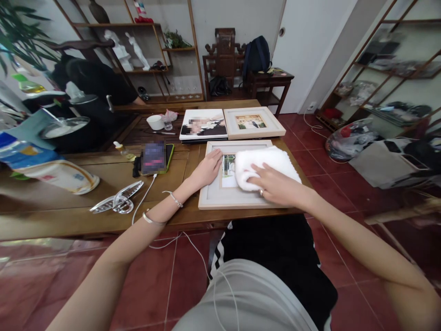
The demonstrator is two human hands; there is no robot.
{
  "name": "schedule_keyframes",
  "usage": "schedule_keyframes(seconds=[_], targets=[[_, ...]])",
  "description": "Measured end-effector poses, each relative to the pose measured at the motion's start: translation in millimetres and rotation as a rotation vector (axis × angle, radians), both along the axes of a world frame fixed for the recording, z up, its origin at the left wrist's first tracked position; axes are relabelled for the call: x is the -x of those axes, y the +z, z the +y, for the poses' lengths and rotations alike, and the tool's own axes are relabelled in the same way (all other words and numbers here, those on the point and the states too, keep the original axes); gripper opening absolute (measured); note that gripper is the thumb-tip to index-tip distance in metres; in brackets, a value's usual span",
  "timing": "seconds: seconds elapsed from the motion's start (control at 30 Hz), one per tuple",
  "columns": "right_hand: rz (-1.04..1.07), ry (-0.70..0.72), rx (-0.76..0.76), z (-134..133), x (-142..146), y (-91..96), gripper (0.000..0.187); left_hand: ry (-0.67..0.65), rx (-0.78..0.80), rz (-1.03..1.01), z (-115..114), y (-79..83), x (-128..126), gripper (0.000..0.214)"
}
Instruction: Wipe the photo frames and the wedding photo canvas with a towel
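Note:
A pale wooden picture frame (211, 200) lies flat near the front edge of the table, with a small photo (228, 166) in its middle. My left hand (208, 168) rests on the frame's left side, its fingers stretched out over the rim. A fluffy white cloth (275, 161) covers the right part of the frame and some of the photo. My right hand (272, 184) is closed on this cloth and presses it against the frame. The fingertips sink into the pile, so part of the grip is hidden.
Behind lie a photo panel (206, 131) and another pale frame (275, 131). To the left are a phone (168, 156) with a white cable (143, 198), a silver hair claw (119, 200), a dropper bottle (120, 147), a white cup (155, 122) and a blue-white pack (51, 172).

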State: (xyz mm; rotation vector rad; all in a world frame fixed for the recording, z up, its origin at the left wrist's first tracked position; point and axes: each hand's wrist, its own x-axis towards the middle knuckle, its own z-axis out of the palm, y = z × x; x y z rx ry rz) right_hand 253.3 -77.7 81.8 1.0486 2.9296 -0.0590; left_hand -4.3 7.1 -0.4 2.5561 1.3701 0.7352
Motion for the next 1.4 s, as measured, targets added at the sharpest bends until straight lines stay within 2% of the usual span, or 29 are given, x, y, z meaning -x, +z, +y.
schedule_keyframes(seconds=[0.13, 0.2, 0.27, 0.37, 0.47, 0.6, 0.7, 0.77, 0.9, 1.13, 1.23, 1.3, 1.4], targets=[[0.01, 0.043, 0.06, -48.0, 2.2, 10.1, 0.053, -0.008, -0.006, 0.0, 1.8, -2.5, 1.2, 0.047], [0.013, 0.048, 0.06, -56.9, 4.9, 9.2, 0.053, -0.01, -0.01, 0.002, 2.8, -3.3, 1.6, 0.047], [0.016, 0.035, 0.049, -52.8, 7.2, 3.8, 0.054, -0.014, -0.004, 0.005, 3.2, -3.5, 1.8, 0.048], [0.032, -0.02, 0.002, -25.9, 8.7, -9.0, 0.055, -0.015, 0.01, 0.009, 2.9, -2.8, 1.9, 0.049], [0.053, -0.099, -0.092, 14.4, 8.6, -19.8, 0.053, -0.014, 0.017, 0.016, 2.6, -2.2, 2.2, 0.048], [0.089, -0.233, -0.214, 66.0, 9.6, -24.5, 0.054, -0.019, 0.014, 0.024, 3.5, -2.4, 2.7, 0.048], [0.069, -0.248, -0.246, 87.8, 11.8, -24.6, 0.055, -0.013, 0.007, 0.034, 4.0, -2.1, 2.8, 0.048], [0.03, -0.219, -0.236, 90.0, 13.5, -24.4, 0.053, -0.015, 0.002, 0.042, 3.9, -1.3, 2.5, 0.048], [-0.028, -0.163, -0.153, 65.9, 15.9, -19.7, 0.053, -0.019, -0.014, 0.032, 2.6, 0.4, 1.3, 0.047], [-0.049, 0.005, 0.059, -21.0, 16.0, 6.2, 0.053, -0.015, -0.01, 0.011, 1.8, -2.1, 1.4, 0.048], [-0.022, 0.06, 0.111, -49.4, 18.5, 12.4, 0.052, -0.016, -0.006, 0.001, 2.9, -3.3, 2.5, 0.048], [0.008, 0.082, 0.131, -56.9, 21.7, 11.4, 0.051, -0.02, -0.01, 0.005, 3.4, -3.7, 3.1, 0.048], [0.049, 0.073, 0.126, -48.9, 26.1, 3.0, 0.054, -0.029, -0.017, 0.022, 3.7, -4.0, 3.4, 0.049]])
